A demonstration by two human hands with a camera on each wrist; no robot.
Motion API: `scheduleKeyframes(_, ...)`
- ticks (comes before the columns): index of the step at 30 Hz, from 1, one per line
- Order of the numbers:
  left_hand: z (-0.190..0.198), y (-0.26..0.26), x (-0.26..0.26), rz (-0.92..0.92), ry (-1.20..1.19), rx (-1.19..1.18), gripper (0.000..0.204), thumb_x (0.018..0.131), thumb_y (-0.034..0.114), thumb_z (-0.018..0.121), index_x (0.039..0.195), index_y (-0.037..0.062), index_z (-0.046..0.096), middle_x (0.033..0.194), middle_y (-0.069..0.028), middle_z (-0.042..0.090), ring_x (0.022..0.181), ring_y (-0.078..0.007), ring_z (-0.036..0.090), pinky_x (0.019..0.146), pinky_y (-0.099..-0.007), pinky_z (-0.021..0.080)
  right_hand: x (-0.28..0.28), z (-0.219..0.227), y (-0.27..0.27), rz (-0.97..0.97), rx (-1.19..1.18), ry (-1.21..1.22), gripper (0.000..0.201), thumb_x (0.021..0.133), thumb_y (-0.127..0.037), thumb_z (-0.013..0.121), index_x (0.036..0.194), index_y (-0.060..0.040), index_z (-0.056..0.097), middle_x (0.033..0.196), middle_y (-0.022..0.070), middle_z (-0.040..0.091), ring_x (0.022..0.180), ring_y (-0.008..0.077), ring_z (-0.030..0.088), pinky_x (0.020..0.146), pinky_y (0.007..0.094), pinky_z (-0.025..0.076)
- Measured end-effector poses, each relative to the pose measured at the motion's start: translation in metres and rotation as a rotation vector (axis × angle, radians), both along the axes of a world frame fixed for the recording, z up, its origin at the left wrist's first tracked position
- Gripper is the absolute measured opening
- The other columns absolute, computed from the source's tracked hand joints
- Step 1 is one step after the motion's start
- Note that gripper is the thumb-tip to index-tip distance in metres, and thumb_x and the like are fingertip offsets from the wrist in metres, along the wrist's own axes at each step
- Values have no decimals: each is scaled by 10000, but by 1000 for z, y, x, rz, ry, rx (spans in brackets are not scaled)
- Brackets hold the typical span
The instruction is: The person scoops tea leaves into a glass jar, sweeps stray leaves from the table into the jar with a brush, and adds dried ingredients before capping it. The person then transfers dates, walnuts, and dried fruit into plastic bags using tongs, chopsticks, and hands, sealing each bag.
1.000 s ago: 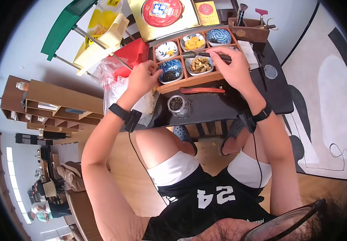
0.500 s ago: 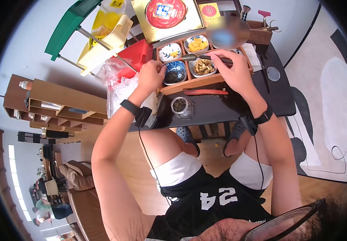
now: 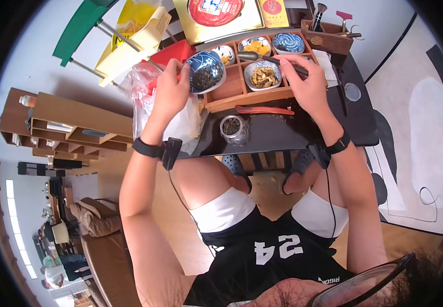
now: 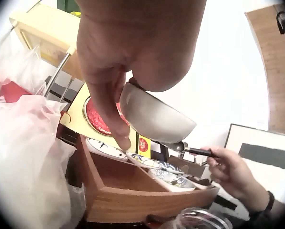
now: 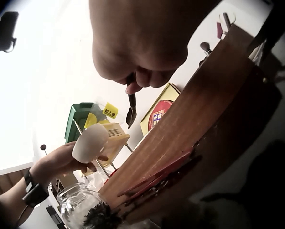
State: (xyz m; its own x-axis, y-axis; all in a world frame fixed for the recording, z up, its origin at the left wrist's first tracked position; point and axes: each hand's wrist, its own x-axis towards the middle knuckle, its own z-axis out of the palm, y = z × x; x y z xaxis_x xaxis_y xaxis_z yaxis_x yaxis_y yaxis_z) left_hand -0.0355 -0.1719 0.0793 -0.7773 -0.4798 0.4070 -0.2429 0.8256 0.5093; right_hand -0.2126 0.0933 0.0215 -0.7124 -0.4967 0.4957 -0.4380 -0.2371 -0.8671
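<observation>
My left hand (image 3: 172, 91) grips the rim of a blue patterned bowl (image 3: 214, 64) of dark tea leaves, raised and tilted over the left front of the wooden divided tray (image 3: 267, 96). In the left wrist view the bowl's pale underside (image 4: 154, 114) shows between thumb and fingers. My right hand (image 3: 307, 84) holds a dark-handled spoon (image 3: 250, 55), its head over the middle of the tray. Below the spoon sits a bowl of walnut-like pieces (image 3: 263, 77). Behind are a bowl of yellow pieces (image 3: 256, 46) and a blue-patterned bowl (image 3: 289, 43).
A glass jar of dark leaves (image 3: 234, 129) stands near the table's front edge. A reddish wooden tool (image 3: 264, 110) lies before the tray. Plastic bags (image 3: 165, 120) and a red container (image 3: 176, 52) crowd the left. A wooden tool box (image 3: 329, 40) stands back right.
My left hand, earlier at the tea-leaf bowl in the tray, has lifted that bowl out of its compartment and tilted it. The right hand still holds the spoon over the tray.
</observation>
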Motion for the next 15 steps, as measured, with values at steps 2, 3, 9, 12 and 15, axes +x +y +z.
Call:
scheduleKeyframes(2,10,14,9,-36,-13,291,218,1053,195,573,996,-14,564,856,-189,687,630,-297,709,575,-390,539,-1,-2,0,4,-16,4,203,1019,-118,641,1141,10,743,836,3,696,783,52,625,703,229,502)
scheduleKeyframes(3,19,20,16,-80,-17,568,221,1068,211,557,1021,-6,563,831,-162,682,600,-268,706,545,-370,537,-1,-2,0,3,-7,7,207,1029,-132,631,1140,-3,748,829,-6,687,770,45,615,697,223,496)
scheduleKeyframes(9,59,27,33,-186,-110,430,294,1096,254,521,1054,-36,551,833,-133,671,614,-193,701,529,-311,562,-6,-10,-1,-12,18,165,228,1041,-160,630,1170,-27,763,826,-51,634,789,11,555,715,182,441)
scheduleKeyframes(12,84,40,34,-122,-145,261,296,1109,296,506,1058,12,570,820,-52,611,721,-99,590,613,-275,505,-3,-11,-5,12,-29,108,228,1037,-160,639,1182,-33,763,813,-55,622,777,4,540,700,168,420)
scheduleKeyframes(15,93,31,33,-74,-166,148,270,1105,286,516,1013,36,562,757,-26,542,720,-90,513,627,-289,459,-2,-13,-4,11,-32,95,226,1035,-158,646,1184,-33,761,810,-58,618,753,-4,519,667,164,396)
